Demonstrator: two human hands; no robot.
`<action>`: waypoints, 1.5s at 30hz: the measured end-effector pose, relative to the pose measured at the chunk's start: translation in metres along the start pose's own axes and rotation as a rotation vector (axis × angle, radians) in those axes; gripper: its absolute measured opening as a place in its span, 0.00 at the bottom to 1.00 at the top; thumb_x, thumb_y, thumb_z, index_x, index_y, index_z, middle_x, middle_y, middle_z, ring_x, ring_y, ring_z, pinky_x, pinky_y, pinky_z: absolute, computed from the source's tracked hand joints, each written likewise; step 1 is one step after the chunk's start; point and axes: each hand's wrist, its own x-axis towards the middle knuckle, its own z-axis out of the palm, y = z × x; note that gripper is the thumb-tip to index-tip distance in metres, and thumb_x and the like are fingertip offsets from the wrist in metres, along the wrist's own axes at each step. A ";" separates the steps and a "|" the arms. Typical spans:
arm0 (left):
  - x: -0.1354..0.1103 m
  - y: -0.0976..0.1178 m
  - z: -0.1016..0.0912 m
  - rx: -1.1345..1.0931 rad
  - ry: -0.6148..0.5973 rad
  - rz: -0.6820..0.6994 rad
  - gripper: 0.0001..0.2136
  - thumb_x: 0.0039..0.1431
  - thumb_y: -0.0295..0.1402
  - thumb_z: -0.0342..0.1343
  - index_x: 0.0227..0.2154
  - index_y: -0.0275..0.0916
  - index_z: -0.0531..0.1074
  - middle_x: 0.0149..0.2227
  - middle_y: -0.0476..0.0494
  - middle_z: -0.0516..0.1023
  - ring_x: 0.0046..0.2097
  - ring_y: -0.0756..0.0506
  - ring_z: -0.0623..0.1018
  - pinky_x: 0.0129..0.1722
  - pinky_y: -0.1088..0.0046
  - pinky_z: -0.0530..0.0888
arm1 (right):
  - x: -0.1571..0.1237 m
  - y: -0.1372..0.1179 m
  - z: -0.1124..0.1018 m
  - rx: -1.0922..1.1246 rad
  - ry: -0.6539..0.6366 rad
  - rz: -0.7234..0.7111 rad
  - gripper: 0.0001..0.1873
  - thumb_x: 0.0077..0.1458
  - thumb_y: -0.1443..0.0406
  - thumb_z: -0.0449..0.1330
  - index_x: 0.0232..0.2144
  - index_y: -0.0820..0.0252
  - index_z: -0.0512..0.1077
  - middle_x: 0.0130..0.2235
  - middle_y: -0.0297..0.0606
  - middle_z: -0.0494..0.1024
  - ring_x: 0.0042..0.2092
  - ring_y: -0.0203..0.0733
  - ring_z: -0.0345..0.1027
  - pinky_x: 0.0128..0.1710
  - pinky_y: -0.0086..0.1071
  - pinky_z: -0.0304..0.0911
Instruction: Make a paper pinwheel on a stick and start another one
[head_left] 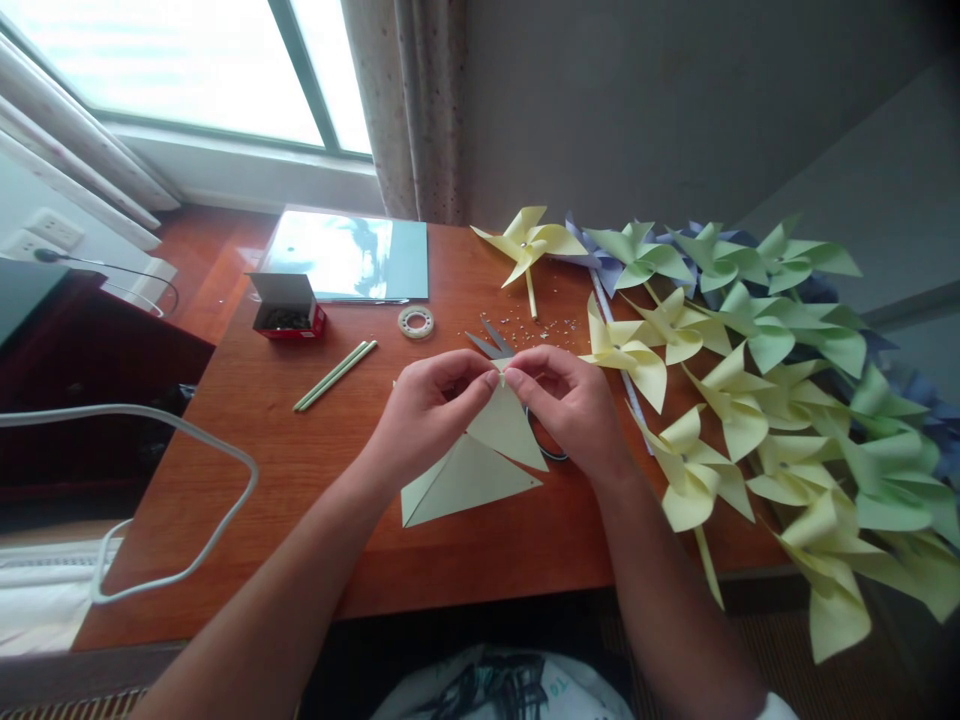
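A pale green paper sheet (465, 480), cut in from its corners, lies near the table's front edge with a crease across it. My left hand (442, 405) pinches the sheet's far part between thumb and forefinger. Opposite it, my right hand (566, 405) pinches the same paper, the fingertips of both hands almost meeting. A small hole shows near the sheet's right-hand tip. Just beyond my fingers lie scissors (489, 340) with spread blades; their handle is partly hidden under my right hand.
Finished yellow pinwheels (690, 465) and green pinwheels (765, 320) crowd the right side. Small paper bits lie beyond the scissors. Leftward are a tape roll (416, 321), pale green sticks (335, 376), an open red box (289, 312), a plastic-covered sheet pack (409, 260) and a white cable (225, 450).
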 end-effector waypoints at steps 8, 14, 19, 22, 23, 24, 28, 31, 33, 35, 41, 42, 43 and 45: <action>0.000 0.000 0.001 -0.058 -0.017 -0.013 0.11 0.61 0.40 0.62 0.33 0.35 0.77 0.28 0.47 0.74 0.31 0.50 0.69 0.29 0.74 0.65 | 0.000 -0.002 0.001 -0.068 0.016 -0.037 0.04 0.60 0.62 0.65 0.33 0.55 0.77 0.34 0.34 0.80 0.36 0.41 0.75 0.36 0.34 0.70; 0.000 -0.004 0.001 -0.096 -0.034 -0.015 0.10 0.60 0.39 0.63 0.33 0.36 0.76 0.31 0.46 0.75 0.33 0.49 0.71 0.32 0.73 0.67 | -0.001 -0.004 0.001 -0.091 0.016 -0.061 0.03 0.60 0.63 0.64 0.34 0.55 0.77 0.34 0.34 0.80 0.37 0.41 0.74 0.37 0.34 0.70; 0.000 -0.004 0.001 -0.094 -0.032 -0.020 0.10 0.60 0.38 0.63 0.33 0.36 0.76 0.31 0.47 0.75 0.33 0.49 0.71 0.31 0.74 0.67 | -0.001 -0.004 0.000 -0.053 0.010 -0.038 0.04 0.60 0.62 0.64 0.34 0.55 0.77 0.34 0.34 0.80 0.37 0.41 0.75 0.38 0.34 0.70; -0.001 -0.004 0.001 -0.095 -0.031 -0.011 0.09 0.60 0.38 0.63 0.33 0.36 0.76 0.30 0.47 0.75 0.33 0.49 0.71 0.31 0.75 0.67 | 0.000 -0.003 0.000 -0.014 0.014 -0.012 0.05 0.61 0.61 0.64 0.34 0.55 0.77 0.35 0.34 0.80 0.37 0.41 0.75 0.38 0.34 0.70; -0.001 -0.004 0.001 -0.093 -0.031 -0.009 0.09 0.60 0.38 0.62 0.33 0.36 0.76 0.30 0.47 0.75 0.33 0.49 0.72 0.32 0.74 0.68 | 0.000 -0.003 0.000 -0.006 0.016 -0.005 0.05 0.61 0.61 0.63 0.35 0.55 0.77 0.35 0.34 0.80 0.37 0.41 0.75 0.37 0.34 0.70; -0.001 -0.005 0.001 -0.088 -0.031 -0.007 0.09 0.61 0.38 0.62 0.33 0.36 0.76 0.30 0.47 0.75 0.33 0.49 0.72 0.32 0.74 0.68 | 0.000 -0.003 0.000 -0.003 0.017 -0.002 0.05 0.61 0.61 0.63 0.35 0.55 0.77 0.35 0.34 0.80 0.37 0.41 0.75 0.37 0.34 0.70; -0.001 -0.006 0.001 -0.065 -0.028 0.002 0.09 0.60 0.39 0.62 0.33 0.37 0.76 0.31 0.46 0.75 0.33 0.48 0.73 0.31 0.74 0.69 | -0.001 -0.003 0.000 -0.031 0.008 -0.009 0.04 0.59 0.61 0.65 0.34 0.54 0.76 0.35 0.34 0.80 0.37 0.42 0.75 0.39 0.35 0.71; -0.001 -0.005 0.001 -0.057 -0.029 0.004 0.09 0.60 0.38 0.62 0.33 0.37 0.77 0.32 0.45 0.76 0.33 0.48 0.73 0.32 0.74 0.70 | -0.001 -0.003 0.001 -0.042 0.010 -0.019 0.03 0.58 0.62 0.65 0.33 0.54 0.76 0.34 0.34 0.80 0.36 0.42 0.75 0.38 0.35 0.71; -0.001 -0.004 0.002 -0.070 -0.030 0.000 0.09 0.60 0.38 0.62 0.34 0.36 0.77 0.32 0.45 0.77 0.34 0.48 0.73 0.32 0.74 0.69 | -0.001 -0.002 0.002 -0.040 0.010 -0.022 0.03 0.58 0.63 0.65 0.33 0.54 0.76 0.34 0.34 0.80 0.36 0.42 0.75 0.37 0.35 0.71; -0.001 -0.001 0.002 -0.088 -0.028 -0.005 0.09 0.60 0.37 0.63 0.33 0.36 0.77 0.31 0.45 0.76 0.33 0.49 0.72 0.31 0.75 0.68 | 0.000 -0.002 0.001 -0.036 0.005 -0.020 0.03 0.58 0.63 0.65 0.33 0.54 0.76 0.34 0.34 0.80 0.36 0.41 0.75 0.37 0.35 0.70; 0.000 0.006 0.002 -0.044 -0.003 -0.020 0.11 0.61 0.39 0.62 0.31 0.35 0.77 0.26 0.48 0.73 0.29 0.51 0.68 0.27 0.75 0.64 | 0.000 -0.004 0.000 -0.034 0.001 -0.007 0.03 0.58 0.62 0.66 0.33 0.55 0.76 0.34 0.34 0.80 0.36 0.41 0.75 0.36 0.34 0.70; 0.000 0.005 0.001 -0.038 0.006 -0.021 0.11 0.60 0.40 0.62 0.31 0.35 0.77 0.26 0.48 0.73 0.29 0.50 0.68 0.27 0.75 0.64 | 0.000 -0.004 0.000 -0.037 0.001 -0.005 0.03 0.58 0.62 0.66 0.33 0.55 0.76 0.34 0.34 0.80 0.36 0.41 0.75 0.36 0.34 0.70; 0.000 0.004 0.001 -0.034 0.014 -0.021 0.11 0.60 0.40 0.62 0.31 0.35 0.77 0.26 0.48 0.73 0.29 0.50 0.68 0.28 0.75 0.65 | -0.001 -0.004 0.001 -0.040 0.000 -0.003 0.04 0.58 0.62 0.66 0.33 0.54 0.76 0.34 0.34 0.80 0.35 0.41 0.75 0.35 0.34 0.70; 0.000 0.002 0.001 -0.035 0.025 -0.018 0.11 0.60 0.39 0.63 0.32 0.35 0.77 0.28 0.47 0.74 0.30 0.50 0.69 0.28 0.75 0.66 | -0.001 -0.004 0.001 -0.043 0.001 0.000 0.04 0.58 0.62 0.66 0.32 0.54 0.76 0.33 0.34 0.80 0.35 0.41 0.75 0.35 0.34 0.70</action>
